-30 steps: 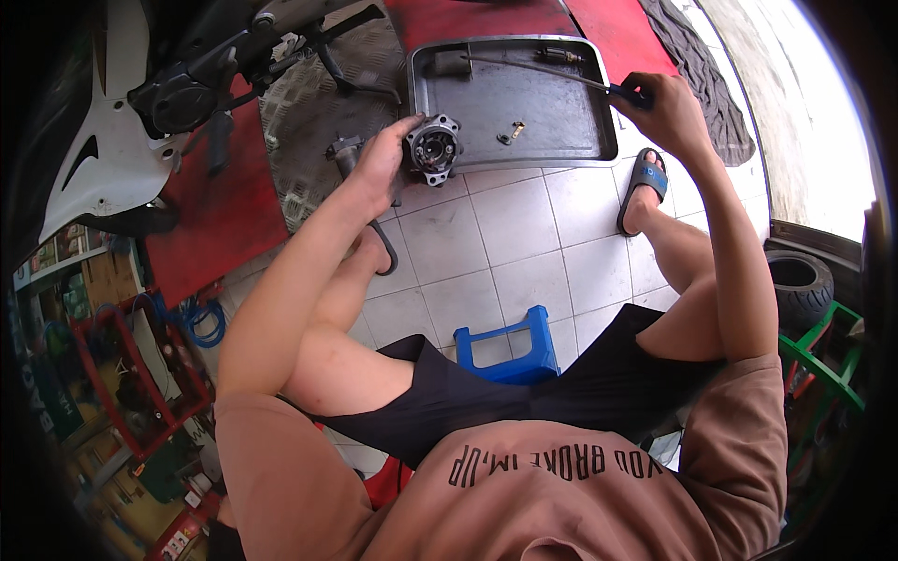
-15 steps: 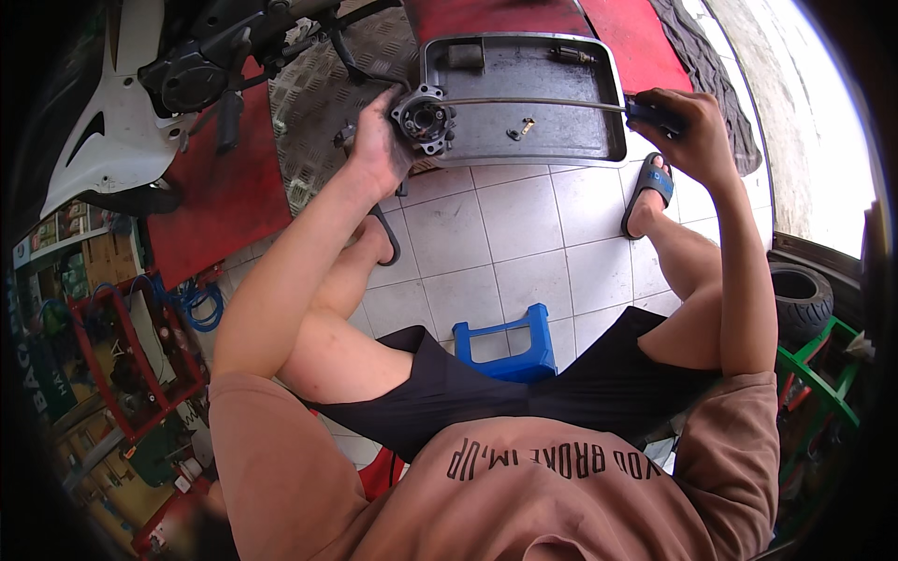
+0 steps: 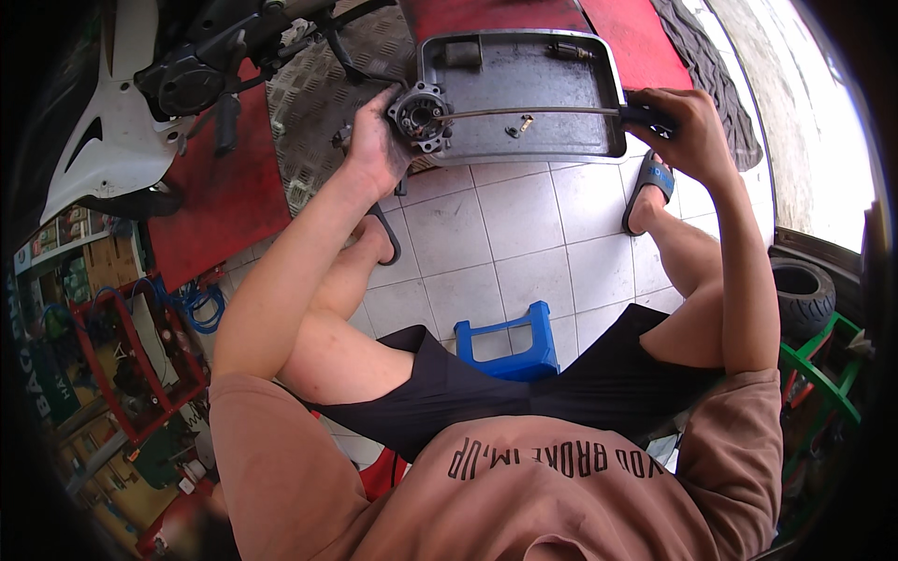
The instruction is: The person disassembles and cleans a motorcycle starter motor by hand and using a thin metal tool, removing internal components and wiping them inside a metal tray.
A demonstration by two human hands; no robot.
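Note:
My left hand (image 3: pixel 374 140) grips a round flanged metal housing (image 3: pixel 420 117) at the left end of a grey metal tray (image 3: pixel 527 155). My right hand (image 3: pixel 682 124) is closed on the dark handle of a long screwdriver (image 3: pixel 561 109), whose thin shaft crosses the tray and reaches into the housing's bore. The tray holds a metal sleeve (image 3: pixel 460 55) at upper left, a small cylindrical part (image 3: pixel 572 51) at upper right, and a small brass piece (image 3: pixel 526 124) beside a little dark piece (image 3: pixel 513 132).
A motorcycle (image 3: pixel 126 131) stands at upper left over red mats (image 3: pixel 210 229) and a chequer plate (image 3: pixel 299 140). A blue stool (image 3: pixel 505 346) is between my legs. A tyre (image 3: pixel 797 290) and green rack (image 3: pixel 823 365) stand right; red tool rack (image 3: pixel 131 430) left; crumpled dark cloth (image 3: pixel 697 56) upper right.
My left hand has moved up and left with the housing. My right hand has lowered and shifted right, swinging the screwdriver nearly level, its tip now in the housing instead of over the sleeve.

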